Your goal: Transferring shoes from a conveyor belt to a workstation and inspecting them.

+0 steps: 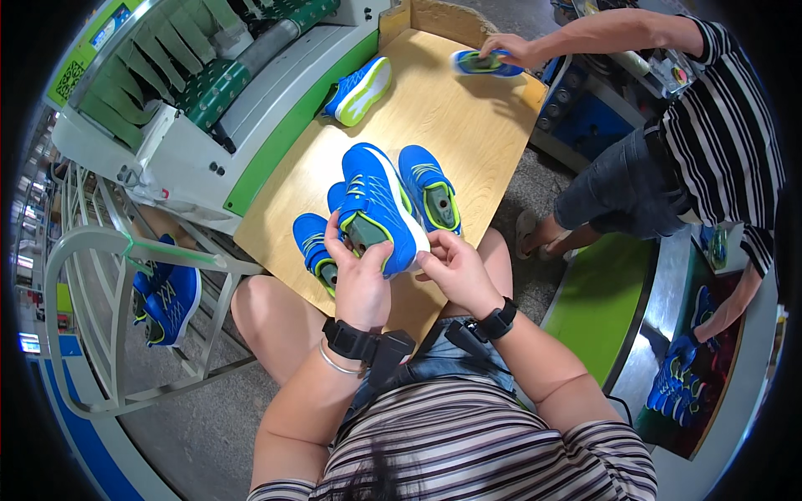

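A blue sneaker (pixel 369 179) with lime trim, a white sole and a dark green shoe last inside is held up over the wooden table (pixel 434 88). My left hand (pixel 359 284) grips it at the collar and heel opening, its thumb by the last. At the heel end of the sole, my right hand (pixel 451 269) pinches with thumb and fingers. Similar blue sneakers lie beneath and beside it: one at the left (pixel 311 242), partly covered by my left hand, and one at the right (pixel 430 190). Another is mostly hidden behind the held sneaker.
A sneaker on its side (pixel 359 92) lies by the machine with the green roller (pixel 225 88). Across the table, a co-worker's hand (pixel 510 52) holds another sneaker (pixel 484 63). A metal rack (pixel 117 250) with shoes stands left; a green-topped conveyor (pixel 606 296) runs right.
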`<state>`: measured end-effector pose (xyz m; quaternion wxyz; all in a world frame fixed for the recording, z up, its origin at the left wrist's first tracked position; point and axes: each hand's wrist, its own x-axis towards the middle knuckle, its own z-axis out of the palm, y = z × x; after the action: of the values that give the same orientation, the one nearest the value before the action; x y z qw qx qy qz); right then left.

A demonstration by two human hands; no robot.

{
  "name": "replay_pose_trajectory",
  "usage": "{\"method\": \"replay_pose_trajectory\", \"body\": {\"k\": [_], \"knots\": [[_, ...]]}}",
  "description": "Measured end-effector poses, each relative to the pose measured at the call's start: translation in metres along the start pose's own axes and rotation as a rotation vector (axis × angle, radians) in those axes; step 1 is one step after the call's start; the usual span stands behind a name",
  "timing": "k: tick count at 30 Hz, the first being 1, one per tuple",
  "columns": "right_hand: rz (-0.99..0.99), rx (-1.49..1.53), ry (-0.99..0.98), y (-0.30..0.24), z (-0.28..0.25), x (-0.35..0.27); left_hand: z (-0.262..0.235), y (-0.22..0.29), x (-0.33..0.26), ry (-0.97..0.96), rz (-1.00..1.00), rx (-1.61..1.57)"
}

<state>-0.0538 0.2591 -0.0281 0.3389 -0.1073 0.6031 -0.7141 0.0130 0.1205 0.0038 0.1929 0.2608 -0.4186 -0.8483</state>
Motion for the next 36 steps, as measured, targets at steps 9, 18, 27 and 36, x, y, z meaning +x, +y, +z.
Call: {"method": "replay_pose_trajectory", "body": {"k": [9, 18, 27, 36], "knots": [[0.000, -0.151, 0.043, 0.006, -0.001, 0.009, -0.002, -0.007, 0.001, -0.030, 0.042, 0.083], [0.084, -0.135, 0.021, 0.001, -0.009, 0.014, 0.006, -0.011, 0.003, -0.011, 0.067, 0.131], [0.112, -0.055, -0.112, -0.003, -0.025, 0.014, 0.003, -0.010, 0.007, 0.031, 0.016, 0.067], [0.053, -0.135, -0.106, 0.001, -0.017, 0.013, 0.006, -0.007, 0.005, 0.009, 0.022, 0.077]]}}
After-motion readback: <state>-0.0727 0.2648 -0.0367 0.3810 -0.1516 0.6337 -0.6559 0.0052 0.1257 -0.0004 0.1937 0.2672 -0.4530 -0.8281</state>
